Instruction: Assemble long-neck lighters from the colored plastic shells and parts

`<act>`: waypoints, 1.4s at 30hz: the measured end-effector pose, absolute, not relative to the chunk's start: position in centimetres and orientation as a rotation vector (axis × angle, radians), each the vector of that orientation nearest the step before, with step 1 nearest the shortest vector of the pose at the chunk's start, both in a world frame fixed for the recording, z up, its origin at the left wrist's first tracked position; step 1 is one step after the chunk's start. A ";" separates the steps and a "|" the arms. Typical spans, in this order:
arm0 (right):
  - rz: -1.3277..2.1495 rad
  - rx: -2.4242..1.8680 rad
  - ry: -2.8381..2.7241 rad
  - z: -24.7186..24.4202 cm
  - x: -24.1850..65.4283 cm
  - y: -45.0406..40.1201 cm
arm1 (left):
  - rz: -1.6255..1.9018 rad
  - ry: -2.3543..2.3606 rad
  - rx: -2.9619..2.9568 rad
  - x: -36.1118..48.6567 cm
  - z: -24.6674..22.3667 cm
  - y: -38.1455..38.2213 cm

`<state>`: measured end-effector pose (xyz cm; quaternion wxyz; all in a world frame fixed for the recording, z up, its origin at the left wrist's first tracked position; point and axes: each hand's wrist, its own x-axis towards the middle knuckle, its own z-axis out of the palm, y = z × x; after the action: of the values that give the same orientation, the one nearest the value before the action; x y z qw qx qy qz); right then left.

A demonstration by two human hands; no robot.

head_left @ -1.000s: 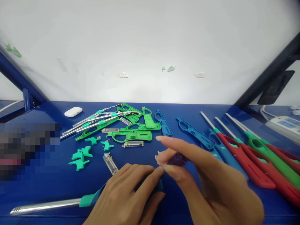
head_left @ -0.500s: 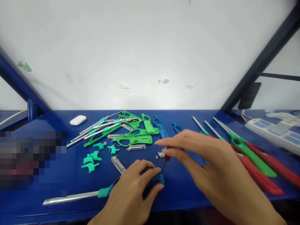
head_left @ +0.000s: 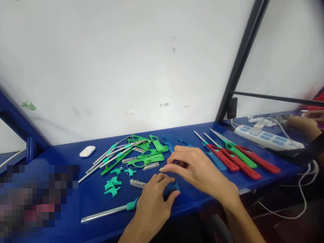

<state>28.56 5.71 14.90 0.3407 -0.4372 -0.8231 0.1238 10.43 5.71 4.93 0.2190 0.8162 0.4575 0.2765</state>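
Note:
My left hand is closed around the blue handle of a long-nosed lighter, pressing it to the table. Its metal tube, with a teal collar, points left. Fingers cover most of the handle; the end near the thumb shows. Just above that end, my right hand is closed on a small screwdriver. Only a dark bit of its handle shows between the fingers; the shaft is hidden. Beside my left hand lies a clear fuel tank. Several teal triggers are scattered to the left.
Behind my hands lie green handle shells, metal lighter tubes and a blue shell. Lighters with red handles rest at right, near a power strip. A white case sits at left. Another person's hand shows far right.
The view has turned to the right, bringing in another person's hand. My right hand has its fingers more curled, and the screwdriver's shaft no longer shows. My left hand keeps its hold.

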 end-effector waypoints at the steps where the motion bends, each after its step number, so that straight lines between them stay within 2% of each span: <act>1: 0.311 -1.125 -2.158 14.8 28.3 5.8 | 0.785 1.261 2.254 10.5 4.9 5.8; 11: 0.254 -1.196 -2.275 15.0 27.8 5.0 | 0.890 1.140 2.276 10.4 5.3 6.0; 19: 0.484 -1.065 -2.287 15.6 29.3 5.6 | 0.853 1.201 2.332 10.6 5.1 5.8; 42: 0.566 -0.942 -2.291 15.0 30.5 6.1 | 0.821 1.227 2.366 10.5 4.1 6.3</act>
<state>30.55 6.07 14.98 0.2959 -0.3542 -0.8613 0.2127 10.50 6.26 4.08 0.1754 0.8353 0.4330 0.2900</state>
